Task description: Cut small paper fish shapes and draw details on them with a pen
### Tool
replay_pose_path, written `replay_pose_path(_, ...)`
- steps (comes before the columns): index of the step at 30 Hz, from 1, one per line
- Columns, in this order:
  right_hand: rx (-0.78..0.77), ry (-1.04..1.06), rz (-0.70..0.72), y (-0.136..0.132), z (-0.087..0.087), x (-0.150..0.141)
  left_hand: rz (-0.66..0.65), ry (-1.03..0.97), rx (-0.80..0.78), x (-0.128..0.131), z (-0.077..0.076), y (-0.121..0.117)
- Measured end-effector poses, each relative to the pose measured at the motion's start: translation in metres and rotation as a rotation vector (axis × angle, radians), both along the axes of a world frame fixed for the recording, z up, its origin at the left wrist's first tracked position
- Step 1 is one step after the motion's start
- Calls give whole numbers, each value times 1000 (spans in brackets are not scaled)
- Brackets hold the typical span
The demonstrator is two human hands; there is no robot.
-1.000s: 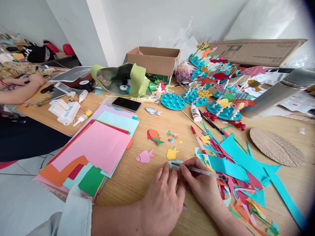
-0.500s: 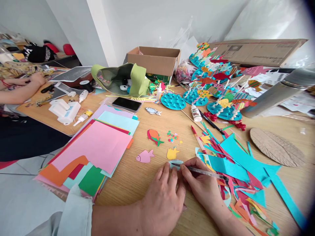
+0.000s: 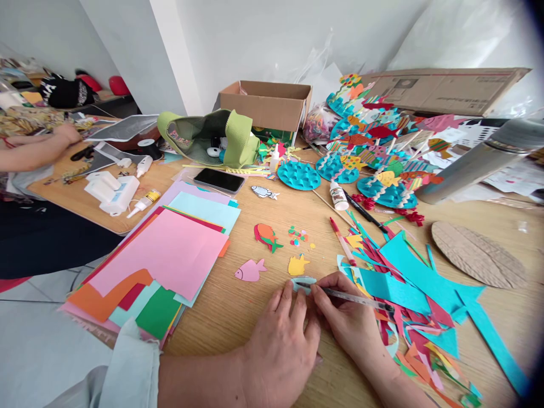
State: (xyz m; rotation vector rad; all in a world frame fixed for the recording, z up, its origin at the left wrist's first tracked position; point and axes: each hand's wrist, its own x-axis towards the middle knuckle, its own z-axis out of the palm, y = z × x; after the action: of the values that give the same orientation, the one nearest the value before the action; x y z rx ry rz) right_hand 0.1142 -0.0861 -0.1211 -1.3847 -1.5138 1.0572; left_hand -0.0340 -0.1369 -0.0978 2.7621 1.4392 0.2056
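A small light-blue paper cutout (image 3: 303, 281) lies on the table, mostly covered by my fingers. My left hand (image 3: 283, 334) rests over it, fingers stretched out and pressing it down. In my right hand (image 3: 346, 314) is a pen with a clear barrel (image 3: 357, 297), pinched near its tip, which touches the paper. Just beyond lies a yellow paper fish (image 3: 298, 264). To the left is a pink paper fish (image 3: 250, 271) with drawn lines. Overlapping orange, red and green fish cutouts (image 3: 267, 236) sit farther back, beside small coloured paper dots (image 3: 298, 235).
Coloured paper sheets (image 3: 165, 249) are stacked at left, paper scraps (image 3: 408, 283) at right. Behind are a phone (image 3: 219, 180), a green pouch (image 3: 238, 139), a glue bottle (image 3: 338, 195), fish-decorated blue discs (image 3: 386, 192) and a metal flask (image 3: 471, 161). A co-worker's hand (image 3: 66, 134) is far left.
My hands, the pen and the paper look nearly the same as before. At far left, the co-worker's hands and arm have shifted slightly.
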Motion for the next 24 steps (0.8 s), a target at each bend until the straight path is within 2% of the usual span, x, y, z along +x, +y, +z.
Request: replay_pose_path(24,-29,13,1,-1,0,-1,-15,16,-7,0,4,2)
